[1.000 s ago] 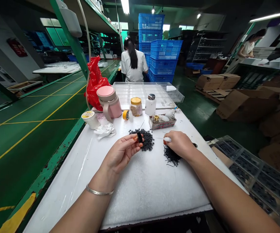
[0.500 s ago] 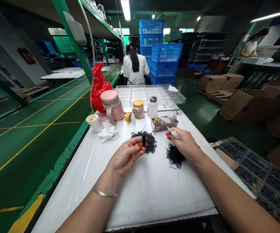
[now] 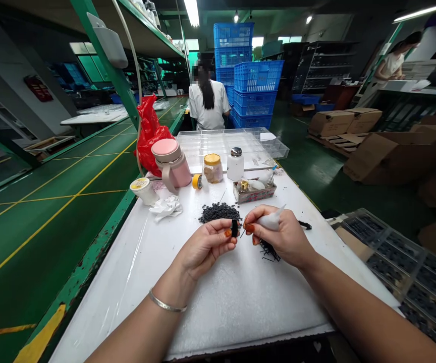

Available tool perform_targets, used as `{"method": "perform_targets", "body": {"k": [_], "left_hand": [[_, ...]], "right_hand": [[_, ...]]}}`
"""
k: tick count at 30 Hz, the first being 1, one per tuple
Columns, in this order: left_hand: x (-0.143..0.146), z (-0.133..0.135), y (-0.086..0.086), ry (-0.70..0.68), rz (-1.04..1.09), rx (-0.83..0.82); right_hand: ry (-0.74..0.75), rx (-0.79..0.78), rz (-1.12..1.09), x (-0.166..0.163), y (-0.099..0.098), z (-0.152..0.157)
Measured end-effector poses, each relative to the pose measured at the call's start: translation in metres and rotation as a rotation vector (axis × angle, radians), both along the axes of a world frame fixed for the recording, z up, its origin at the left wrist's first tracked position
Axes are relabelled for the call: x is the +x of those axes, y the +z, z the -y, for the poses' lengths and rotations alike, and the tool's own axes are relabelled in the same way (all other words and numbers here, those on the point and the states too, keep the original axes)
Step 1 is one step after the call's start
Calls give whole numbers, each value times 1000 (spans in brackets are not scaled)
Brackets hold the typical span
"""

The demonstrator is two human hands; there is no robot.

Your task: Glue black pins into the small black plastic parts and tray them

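The left hand [image 3: 206, 247] pinches a black part [image 3: 234, 228] between its fingers [image 3: 223, 233], above the tabletop [image 3: 221, 297]. The right hand [image 3: 284, 236] grips a white tool [image 3: 269, 220], fingertips just beside the part. A black pile [image 3: 218, 212] lies beyond the fingers, and pins [image 3: 268, 248] lie beneath the right ones.

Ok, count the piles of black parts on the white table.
2. A heap of small bits lies just beyond the left hand; a bundle of thin sticks lies partly hidden under the right hand.
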State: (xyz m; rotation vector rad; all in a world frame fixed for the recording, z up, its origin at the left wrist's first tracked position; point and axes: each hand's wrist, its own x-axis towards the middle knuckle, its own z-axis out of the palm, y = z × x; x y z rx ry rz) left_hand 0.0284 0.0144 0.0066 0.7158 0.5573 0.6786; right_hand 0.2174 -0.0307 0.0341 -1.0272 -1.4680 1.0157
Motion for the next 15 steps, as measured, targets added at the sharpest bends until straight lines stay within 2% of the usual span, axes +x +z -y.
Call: {"method": "perform_targets", "body": {"k": [4, 7, 10, 15], "left_hand": [[1, 1, 0, -15, 20, 5], [1, 1, -1, -35, 27, 15], [1, 1, -2, -63, 45, 24], [0, 2, -2, -64, 68, -3]], "right_hand": [[-164, 307, 213, -4, -7, 2], [-178, 510, 291, -8, -10, 3], [-178, 639, 357, -11, -11, 5], [-216, 754, 498, -14, -11, 9]]}}
